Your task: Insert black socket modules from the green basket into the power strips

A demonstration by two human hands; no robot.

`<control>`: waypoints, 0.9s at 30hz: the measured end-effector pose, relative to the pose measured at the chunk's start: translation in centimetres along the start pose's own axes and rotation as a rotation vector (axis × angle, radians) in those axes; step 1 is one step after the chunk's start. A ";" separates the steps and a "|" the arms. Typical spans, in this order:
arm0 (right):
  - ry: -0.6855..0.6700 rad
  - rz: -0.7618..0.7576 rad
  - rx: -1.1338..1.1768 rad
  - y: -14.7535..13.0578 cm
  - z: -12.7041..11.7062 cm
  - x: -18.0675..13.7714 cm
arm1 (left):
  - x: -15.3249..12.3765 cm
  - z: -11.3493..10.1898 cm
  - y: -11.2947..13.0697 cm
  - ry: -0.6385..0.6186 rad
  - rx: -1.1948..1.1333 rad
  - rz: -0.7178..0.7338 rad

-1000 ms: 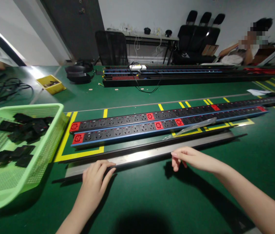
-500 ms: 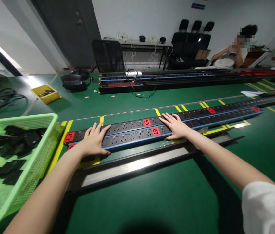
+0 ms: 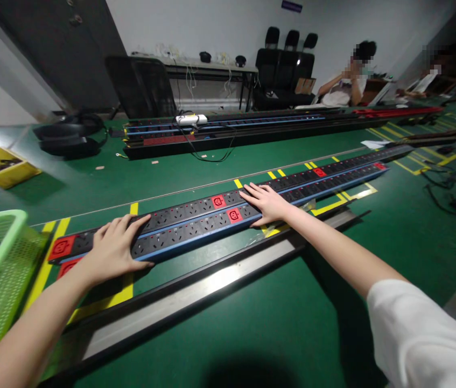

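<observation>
Two long black power strips with blue edges lie side by side on the green table: the far power strip (image 3: 183, 212) and the near power strip (image 3: 203, 223). Each carries a row of sockets with some red ones. Across their left part rests my left hand (image 3: 117, 248), fingers spread over the top and thumb along the near edge. Farther right, my right hand (image 3: 266, 203) lies over both strips the same way, fingers apart. A long metal channel (image 3: 195, 293) with dark edges lies nearer me, below the strips.
At left stand a green basket (image 3: 13, 291) and a yellow bin (image 3: 4, 167) of small parts. Farther back lie a black headset-like object (image 3: 70, 134), more long strips (image 3: 252, 134) and a white power block (image 3: 191, 119) with a cable. A person (image 3: 338, 89) sits beyond.
The view has turned to the right, so everything sits farther left in the picture. Both hands stay on the strips, which show no clear shift on the table.
</observation>
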State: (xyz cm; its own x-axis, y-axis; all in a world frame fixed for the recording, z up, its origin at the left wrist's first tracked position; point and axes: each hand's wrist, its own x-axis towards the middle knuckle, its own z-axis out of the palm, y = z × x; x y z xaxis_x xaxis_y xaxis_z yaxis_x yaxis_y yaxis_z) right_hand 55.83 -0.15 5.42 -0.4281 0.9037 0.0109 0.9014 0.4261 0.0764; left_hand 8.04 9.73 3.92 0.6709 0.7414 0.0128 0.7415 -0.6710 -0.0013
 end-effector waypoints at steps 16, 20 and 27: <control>0.011 0.011 0.027 1.2 0.2 2.3 | 2.9 0.0 -2.1 -0.021 -0.072 0.000; 0.014 0.016 0.033 1.9 0.5 2.9 | 4.0 0.1 -2.9 -0.024 -0.087 -0.010; 0.075 0.157 -0.004 -1.1 -1.3 2.3 | 0.7 -2.5 1.3 0.024 0.071 -0.182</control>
State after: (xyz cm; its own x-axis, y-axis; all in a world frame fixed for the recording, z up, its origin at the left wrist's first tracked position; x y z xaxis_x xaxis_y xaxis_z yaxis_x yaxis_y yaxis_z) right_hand 53.72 1.39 6.63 -0.2857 0.9533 0.0974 0.9574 0.2796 0.0721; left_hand 9.43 9.34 6.42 0.5259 0.8495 0.0435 0.8499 -0.5227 -0.0670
